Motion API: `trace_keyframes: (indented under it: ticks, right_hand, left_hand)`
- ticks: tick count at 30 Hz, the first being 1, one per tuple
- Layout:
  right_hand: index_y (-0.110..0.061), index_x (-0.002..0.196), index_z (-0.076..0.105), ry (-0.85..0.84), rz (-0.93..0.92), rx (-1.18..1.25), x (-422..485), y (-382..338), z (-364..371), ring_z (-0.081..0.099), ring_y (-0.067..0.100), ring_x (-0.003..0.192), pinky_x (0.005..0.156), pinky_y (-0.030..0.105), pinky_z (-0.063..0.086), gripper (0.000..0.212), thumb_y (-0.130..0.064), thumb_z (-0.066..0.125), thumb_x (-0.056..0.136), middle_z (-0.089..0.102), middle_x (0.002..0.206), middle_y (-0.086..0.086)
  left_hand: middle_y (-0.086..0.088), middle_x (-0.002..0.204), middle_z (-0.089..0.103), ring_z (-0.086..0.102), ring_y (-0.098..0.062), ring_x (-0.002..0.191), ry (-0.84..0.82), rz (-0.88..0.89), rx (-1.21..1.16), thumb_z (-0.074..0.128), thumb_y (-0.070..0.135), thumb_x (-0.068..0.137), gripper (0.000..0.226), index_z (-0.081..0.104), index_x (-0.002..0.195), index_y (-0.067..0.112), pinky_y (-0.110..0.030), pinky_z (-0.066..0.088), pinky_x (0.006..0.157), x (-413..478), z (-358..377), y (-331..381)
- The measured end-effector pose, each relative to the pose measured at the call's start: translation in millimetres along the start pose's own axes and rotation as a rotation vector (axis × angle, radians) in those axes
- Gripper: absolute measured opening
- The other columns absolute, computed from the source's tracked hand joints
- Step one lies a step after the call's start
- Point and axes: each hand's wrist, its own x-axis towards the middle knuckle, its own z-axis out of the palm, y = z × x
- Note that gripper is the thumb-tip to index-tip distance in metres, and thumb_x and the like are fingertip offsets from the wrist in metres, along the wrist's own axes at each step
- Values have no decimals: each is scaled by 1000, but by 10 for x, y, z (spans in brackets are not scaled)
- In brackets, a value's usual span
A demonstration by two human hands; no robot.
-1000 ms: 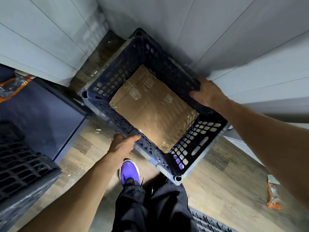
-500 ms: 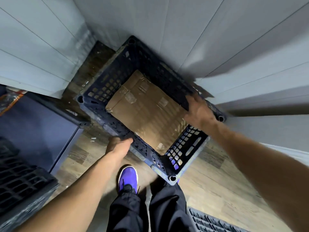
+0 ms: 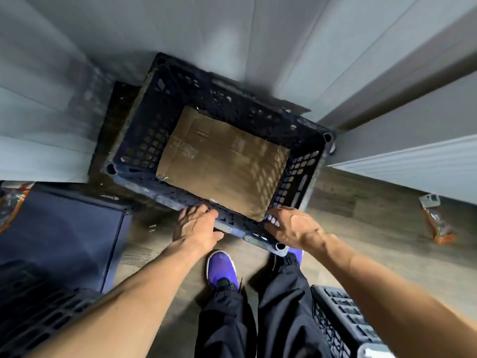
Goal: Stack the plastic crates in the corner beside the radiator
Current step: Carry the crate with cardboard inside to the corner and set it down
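Nearest to us, below the dark blue crate (image 3: pixel 180 104), we see black trousers (image 3: pixel 258 319) and a purple shoe (image 3: pixel 221 267) planted on the wooden floor (image 3: pixel 361 202). A second crate (image 3: pixel 340 316) stands on the near right of the blue crate, and another latticed crate (image 3: pixel 33 311) on its near left, with a dark box (image 3: pixel 59 236) just beyond that.

Our left hand (image 3: pixel 197 228) rests on the crate's near rim, fingers curled over the edge in a closed grip on the rim. Our right hand (image 3: pixel 296 229) clasps the same rim at its near right corner, fingers hooked inside the wall, so that grip too holds the crate.

Inside the crate a flat sheet of cardboard (image 3: pixel 222 164) covers the bottom. The crate sits in the corner, its far side close against the grey wall (image 3: pixel 232 34); it seems to rest on another crate beneath it, though blur leaves that unsure. To the crate's right runs a white ribbed panel (image 3: pixel 413 161), likely the radiator. An orange packet (image 3: pixel 436 220) lies on the floor further right of the crate.
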Motion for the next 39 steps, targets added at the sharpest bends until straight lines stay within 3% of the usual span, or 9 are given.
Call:
trace_keyframes:
  ticks: [4, 6, 9, 11, 16, 20, 25, 32, 39]
  right_hand:
    - [-26, 134, 52, -74, -73, -63, -33, -13, 240, 59, 31, 116, 98, 35, 43, 57, -63, 42, 92, 66, 123, 10]
    - [-31, 138, 46, -85, -117, -114, -21, -10, 353, 59, 29, 116, 103, 38, 35, 60, -67, 41, 91, 67, 122, 7]
    - [-25, 145, 39, -107, -153, -323, 6, 36, 506, 51, 27, 125, 113, 39, 20, 64, -58, 47, 91, 60, 132, 7]
    - [-21, 143, 41, -76, -170, -435, 6, 61, 577, 48, 27, 128, 114, 38, 18, 58, -48, 47, 92, 57, 136, 6]
    - [-23, 125, 56, -19, -138, -382, 2, 89, 694, 58, 25, 111, 118, 40, 11, 37, -27, 34, 96, 68, 116, 2]
    - [-22, 126, 57, -25, -112, -377, -61, 277, 590, 55, 24, 118, 120, 37, 3, 37, -24, 43, 92, 65, 119, 3]
    - [-26, 132, 53, 24, -124, -420, -72, 722, 463, 56, 21, 120, 119, 33, 6, 45, -26, 44, 89, 65, 125, -2]
    - [-22, 117, 62, 75, -152, -431, -138, 804, 440, 58, 23, 117, 118, 32, 10, 33, -25, 44, 89, 68, 117, 2]
    - [-23, 129, 56, 37, -162, -456, -149, 793, 395, 51, 20, 127, 118, 33, 9, 42, -47, 42, 97, 61, 132, 0]
  left_hand:
    - [7, 126, 56, 48, -16, 125, 9, 57, 149, 61, 48, 89, 43, 55, 129, 33, -39, -1, 121, 66, 58, -2]
    - [6, 130, 56, 47, -15, 126, 0, 72, 145, 57, 49, 91, 42, 54, 130, 34, -36, 4, 120, 112, 104, -5]
    - [7, 133, 54, 46, -14, 128, -37, 111, 146, 53, 52, 93, 43, 52, 132, 35, -32, 15, 117, 178, 130, -65]
    - [7, 135, 53, 45, -14, 129, -56, 124, 193, 48, 56, 94, 46, 50, 134, 34, -31, 19, 116, 190, 110, -85]
    - [5, 140, 49, 42, -17, 132, -80, 111, 273, 41, 58, 95, 53, 48, 138, 28, -32, 21, 115, 166, 65, -7]
    - [2, 136, 51, 43, -21, 128, -107, 104, 219, 43, 59, 95, 53, 50, 136, 27, -33, 29, 109, 154, 91, 182]
    - [-2, 133, 51, 43, -24, 128, -110, 119, 117, 47, 59, 93, 53, 52, 133, 25, -37, 32, 107, 167, 247, 535]
    - [2, 124, 52, 44, -21, 122, -133, 132, 65, 46, 58, 94, 49, 50, 132, 27, -36, 35, 103, 155, 277, 587]
    - [9, 130, 51, 42, -18, 123, -146, 129, 122, 42, 59, 95, 47, 49, 130, 30, -37, 35, 102, 170, 233, 599]
